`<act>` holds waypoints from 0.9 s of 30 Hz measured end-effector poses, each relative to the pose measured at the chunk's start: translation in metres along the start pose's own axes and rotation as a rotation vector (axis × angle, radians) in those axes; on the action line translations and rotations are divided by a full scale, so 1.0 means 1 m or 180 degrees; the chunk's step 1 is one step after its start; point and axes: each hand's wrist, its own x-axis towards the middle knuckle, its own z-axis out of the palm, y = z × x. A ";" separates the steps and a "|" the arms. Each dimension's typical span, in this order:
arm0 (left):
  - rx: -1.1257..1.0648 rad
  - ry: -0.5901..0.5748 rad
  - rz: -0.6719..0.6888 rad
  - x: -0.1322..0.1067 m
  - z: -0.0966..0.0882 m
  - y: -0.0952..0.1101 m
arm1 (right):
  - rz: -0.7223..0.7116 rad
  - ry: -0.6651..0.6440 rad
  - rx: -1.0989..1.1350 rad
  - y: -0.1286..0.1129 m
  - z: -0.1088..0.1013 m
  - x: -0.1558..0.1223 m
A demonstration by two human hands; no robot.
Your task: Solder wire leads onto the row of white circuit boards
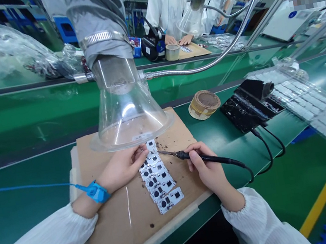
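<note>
- Left hand (pixel 123 167) narrow, fingertips pressing on the upper end of a white strip of circuit boards (pixel 157 177).
- Right hand (pixel 208 165) closed around a slim black soldering iron (pixel 210 158), metal tip just at the strip's edge.
- Strip lies on a brown cardboard sheet (pixel 121 226), taped to a green table (pixel 26 171).
- Blue wrist strap (pixel 95 192) on left wrist.
- Clear plastic funnel-shaped fume hood (pixel 127 119) hangs just above the cardboard, beyond the strip.
</note>
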 end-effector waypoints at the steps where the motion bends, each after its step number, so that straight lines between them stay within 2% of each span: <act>1: 0.0004 -0.0013 -0.0006 0.000 0.000 0.000 | 0.0021 -0.0025 -0.0056 0.000 0.000 0.000; 7: 0.0058 -0.0009 0.0050 0.001 0.001 0.001 | 0.0083 -0.0097 -0.0152 -0.003 0.000 -0.001; 17: 0.0123 0.0175 0.0015 0.000 -0.001 -0.002 | 0.0007 0.0143 0.0218 -0.005 0.001 0.003; 22: 0.0082 0.0031 -0.0060 0.000 -0.002 0.000 | 0.0031 0.0224 0.0212 -0.006 0.001 0.001; 26: -0.0130 -0.0284 0.0047 -0.002 -0.004 0.002 | 0.0017 0.0227 0.0215 -0.006 0.002 0.002; 27: -0.0129 -0.0269 0.0039 -0.003 -0.004 0.001 | 0.0010 0.0220 0.0217 -0.006 0.002 0.002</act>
